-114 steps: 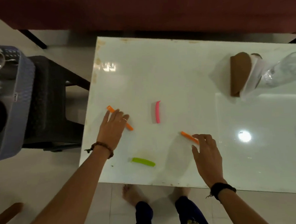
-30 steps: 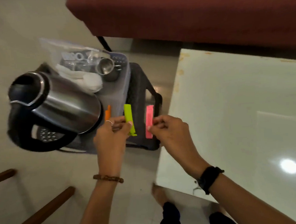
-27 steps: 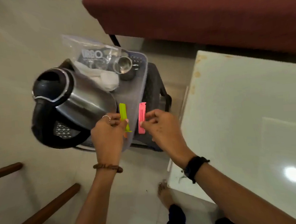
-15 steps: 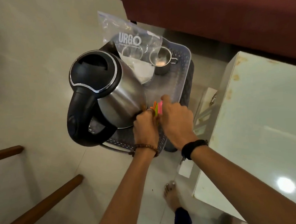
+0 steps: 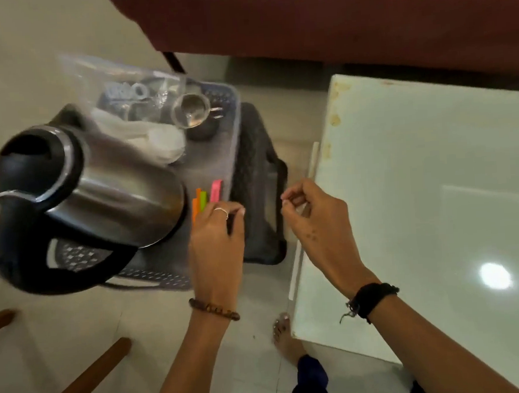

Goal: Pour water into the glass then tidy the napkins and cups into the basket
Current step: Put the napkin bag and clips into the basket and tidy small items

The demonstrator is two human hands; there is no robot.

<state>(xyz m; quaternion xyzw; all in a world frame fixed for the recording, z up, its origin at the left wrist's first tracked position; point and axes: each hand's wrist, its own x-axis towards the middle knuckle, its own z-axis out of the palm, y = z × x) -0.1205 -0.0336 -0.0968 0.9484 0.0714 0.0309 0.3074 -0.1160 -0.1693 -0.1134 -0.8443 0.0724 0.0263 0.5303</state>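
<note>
A grey perforated basket (image 5: 232,128) sits on a dark stool left of the white table (image 5: 418,186). Inside it stand a steel kettle (image 5: 94,200) with a black lid and handle, a small metal cup (image 5: 192,112), and a clear zip bag (image 5: 130,91) over white napkins (image 5: 160,141). My left hand (image 5: 216,232) hovers over the basket's near right corner, holding a bundle of orange, green and pink clips (image 5: 205,198) that stick up from its fingers. My right hand (image 5: 311,217) hangs between the stool and the table, fingers curled in, with nothing visible in them.
The dark woven stool (image 5: 261,190) carries the basket. A dark red sofa (image 5: 332,18) runs along the back. Wooden chair legs (image 5: 81,383) cross the tiled floor at lower left. My bare foot (image 5: 286,334) stands beside the table's near corner.
The pink clip went from my right hand to my left, which now holds all the clips. My right hand has drawn back toward the table.
</note>
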